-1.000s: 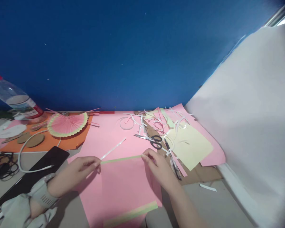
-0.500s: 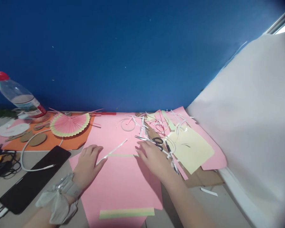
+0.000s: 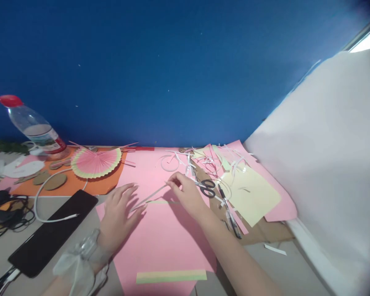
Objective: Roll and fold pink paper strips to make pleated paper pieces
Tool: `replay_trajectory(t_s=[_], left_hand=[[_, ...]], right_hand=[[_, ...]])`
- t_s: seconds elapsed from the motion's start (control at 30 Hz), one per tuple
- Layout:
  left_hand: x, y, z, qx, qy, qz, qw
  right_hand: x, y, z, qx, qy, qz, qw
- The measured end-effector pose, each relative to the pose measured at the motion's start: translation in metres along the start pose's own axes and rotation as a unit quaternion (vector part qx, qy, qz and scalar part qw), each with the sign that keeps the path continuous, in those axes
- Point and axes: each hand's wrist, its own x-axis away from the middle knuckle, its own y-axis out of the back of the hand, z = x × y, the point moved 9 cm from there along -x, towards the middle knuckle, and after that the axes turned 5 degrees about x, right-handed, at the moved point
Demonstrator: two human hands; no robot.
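Observation:
My right hand (image 3: 186,196) pinches the upper end of a narrow white strip (image 3: 151,194) between thumb and fingertips. The strip slants down to the left, its lower end close to the thumb of my left hand (image 3: 119,211). That hand rests with fingers spread over the left edge of the pink paper (image 3: 169,238). Across the paper's near end runs a pale yellow-green band (image 3: 172,276); a similar thin edge shows at its far end, partly behind my hands. Black-handled scissors (image 3: 207,188) lie just beyond my right hand, their blades partly hidden.
A pink pleated fan (image 3: 96,162) with a yellow edge sits on orange paper (image 3: 111,181). To the left are a phone (image 3: 54,232), a white cable (image 3: 38,201) and a bottle (image 3: 40,129). On the right lie a pen (image 3: 230,211), pale yellow paper (image 3: 253,197) and paper scraps.
Both hands let go of the far edge of the banded pink paper, which now lies flat. My left hand spread out over it, and my right hand moved left and took the white strip's end.

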Motion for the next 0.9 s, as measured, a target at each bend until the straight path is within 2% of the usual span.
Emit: replay_trajectory(t_s=[0.07, 0.1, 0.13, 0.17, 0.27, 0.37, 0.43, 0.5, 0.63, 0.7, 0.77, 0.9], left_hand=[[0.0, 0.014, -0.03, 0.014, -0.023, -0.008, 1.0], [-0.002, 0.019, -0.051, 0.059, -0.058, 0.013, 0.997], [-0.005, 0.019, -0.072, 0.115, -0.085, 0.06, 0.988], [-0.009, 0.023, -0.088, 0.159, -0.085, 0.089, 0.98], [-0.033, 0.053, -0.123, 0.215, -0.096, 0.051, 0.971], [-0.055, 0.08, -0.143, 0.267, -0.132, -0.023, 0.954], [-0.064, 0.088, -0.148, 0.341, -0.135, -0.055, 0.929], [-0.07, 0.087, -0.147, 0.426, -0.111, -0.06, 0.896], [-0.074, 0.066, -0.145, 0.545, -0.047, 0.024, 0.837], [-0.072, 0.06, -0.146, 0.542, -0.041, 0.071, 0.837], [-0.07, 0.059, -0.147, 0.503, -0.055, 0.101, 0.856], [-0.067, 0.06, -0.15, 0.438, -0.091, 0.124, 0.886]], right_hand=[[0.012, 0.022, 0.012, -0.002, 0.001, -0.031, 1.0], [0.018, 0.034, 0.02, -0.004, 0.005, -0.05, 0.999], [0.024, 0.048, 0.031, -0.011, 0.025, -0.08, 0.996], [0.03, 0.058, 0.044, -0.018, 0.054, -0.096, 0.994], [0.043, 0.079, 0.085, -0.054, 0.13, -0.099, 0.985], [0.05, 0.095, 0.11, -0.141, 0.143, -0.111, 0.973], [0.049, 0.093, 0.12, -0.188, 0.13, -0.076, 0.97], [0.048, 0.09, 0.126, -0.218, 0.127, -0.04, 0.967], [0.046, 0.093, 0.131, -0.226, 0.143, -0.026, 0.963], [0.046, 0.095, 0.13, -0.21, 0.147, -0.017, 0.966], [0.047, 0.096, 0.127, -0.192, 0.145, -0.015, 0.971], [0.047, 0.096, 0.121, -0.163, 0.138, -0.028, 0.977]])
